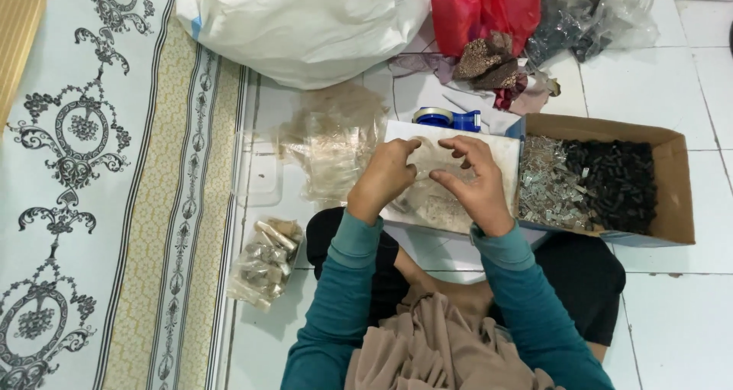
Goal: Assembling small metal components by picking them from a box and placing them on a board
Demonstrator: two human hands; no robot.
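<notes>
A small clear plastic bag (427, 169) is pinched between the fingertips of the left hand (382, 178) and right hand (475, 182) above the white board (500, 142), and is best kept taut there, with the cardboard box (676, 184) lying just right of the grip.

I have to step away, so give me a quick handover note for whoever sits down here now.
Left hand and right hand both pinch a small clear bag over a white board on the lap.
Cardboard box of silver and black small parts sits right.
Empty clear bags lie left of the board; filled packets lie by the left elbow.
Tape dispenser lies behind the board.
Whether this bag is filled is unclear.
</notes>
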